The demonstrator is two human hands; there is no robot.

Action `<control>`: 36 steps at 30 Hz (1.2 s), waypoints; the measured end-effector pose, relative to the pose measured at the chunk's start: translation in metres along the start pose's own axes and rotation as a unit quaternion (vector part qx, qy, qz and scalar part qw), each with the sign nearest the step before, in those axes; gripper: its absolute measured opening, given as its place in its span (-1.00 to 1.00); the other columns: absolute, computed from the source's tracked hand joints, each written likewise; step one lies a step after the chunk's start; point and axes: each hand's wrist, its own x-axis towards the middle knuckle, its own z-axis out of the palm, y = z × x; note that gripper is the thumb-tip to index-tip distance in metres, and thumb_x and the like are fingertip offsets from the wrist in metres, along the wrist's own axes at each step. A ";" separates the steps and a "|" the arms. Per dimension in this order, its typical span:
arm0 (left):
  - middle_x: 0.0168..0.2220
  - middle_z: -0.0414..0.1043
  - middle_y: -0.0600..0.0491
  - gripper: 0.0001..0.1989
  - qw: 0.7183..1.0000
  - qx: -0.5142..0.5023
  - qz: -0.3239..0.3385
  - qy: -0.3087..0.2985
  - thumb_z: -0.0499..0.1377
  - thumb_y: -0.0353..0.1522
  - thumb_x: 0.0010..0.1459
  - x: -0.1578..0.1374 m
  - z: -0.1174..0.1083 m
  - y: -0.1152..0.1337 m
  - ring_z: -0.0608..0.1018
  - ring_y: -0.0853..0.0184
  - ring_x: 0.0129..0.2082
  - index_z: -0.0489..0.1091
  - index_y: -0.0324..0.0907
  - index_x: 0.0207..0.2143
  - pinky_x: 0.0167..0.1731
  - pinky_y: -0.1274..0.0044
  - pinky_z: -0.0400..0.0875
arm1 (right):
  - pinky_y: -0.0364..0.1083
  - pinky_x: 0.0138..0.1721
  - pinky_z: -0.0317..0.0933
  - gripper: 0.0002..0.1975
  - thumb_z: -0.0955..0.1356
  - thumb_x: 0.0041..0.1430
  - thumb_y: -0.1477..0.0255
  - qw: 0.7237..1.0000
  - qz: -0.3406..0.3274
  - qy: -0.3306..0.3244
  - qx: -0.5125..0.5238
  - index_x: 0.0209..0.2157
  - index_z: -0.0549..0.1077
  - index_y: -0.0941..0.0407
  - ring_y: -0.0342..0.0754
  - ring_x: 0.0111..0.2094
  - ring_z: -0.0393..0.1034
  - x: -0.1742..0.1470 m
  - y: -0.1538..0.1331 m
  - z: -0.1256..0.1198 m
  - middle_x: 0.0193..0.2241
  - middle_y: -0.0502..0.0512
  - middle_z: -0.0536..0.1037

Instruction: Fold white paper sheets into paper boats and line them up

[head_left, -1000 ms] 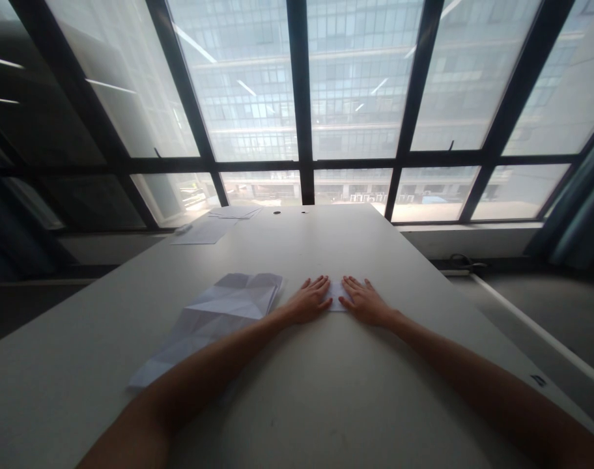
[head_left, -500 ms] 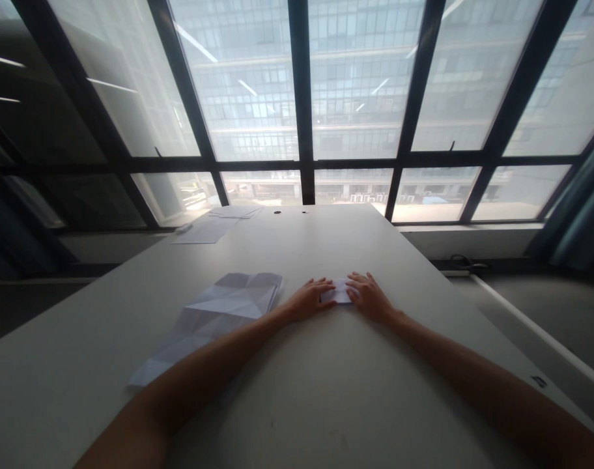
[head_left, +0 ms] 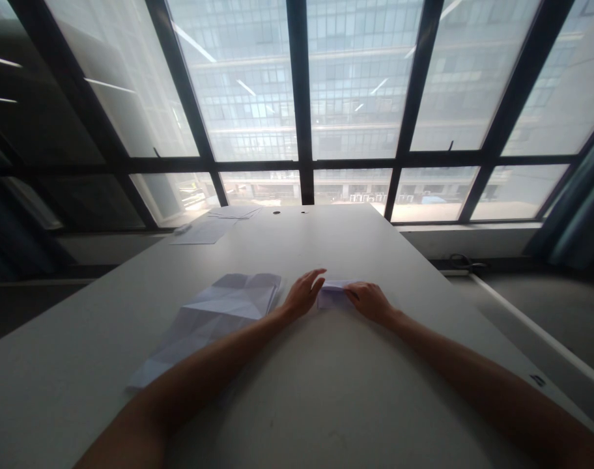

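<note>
One small folded white paper rectangle [head_left: 333, 298] rests on the white surface [head_left: 316, 384], right hand [head_left: 372, 301] pinching its right end, left hand [head_left: 303, 294] loosely spread at its left; likely mid-fold, next needing even creasing.
</note>
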 end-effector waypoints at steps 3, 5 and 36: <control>0.06 0.39 -0.05 -0.67 0.995 0.000 0.009 0.098 -0.08 -0.23 0.39 0.001 -0.001 0.004 0.41 0.24 0.11 0.27 -0.14 0.08 0.14 0.36 0.30 | -0.12 -0.32 0.17 -0.60 0.15 0.38 0.27 0.998 0.035 0.043 0.007 -0.34 0.55 0.07 -0.02 -0.41 0.46 0.000 0.002 0.002 -0.44 0.09 0.60; -0.01 0.38 -0.07 -0.74 0.991 0.014 0.012 0.133 0.01 -0.29 0.33 0.001 -0.001 0.006 0.42 0.23 0.05 0.28 -0.16 0.01 0.09 0.36 0.34 | -0.14 -0.38 0.12 -0.61 0.18 0.35 0.27 0.994 0.052 0.087 0.049 -0.44 0.50 0.11 -0.07 -0.50 0.37 0.002 0.003 0.003 -0.54 0.05 0.53; -0.02 0.52 0.03 -0.71 0.992 0.016 0.036 -0.117 0.07 -0.39 0.20 -0.004 0.004 0.013 0.54 0.25 -0.03 0.54 -0.07 -0.11 0.11 0.42 0.36 | 0.05 0.15 0.15 -0.63 0.27 0.25 0.45 0.989 -0.131 -0.034 0.066 0.05 0.51 0.01 0.05 0.09 0.35 -0.003 0.002 -0.001 0.07 0.13 0.50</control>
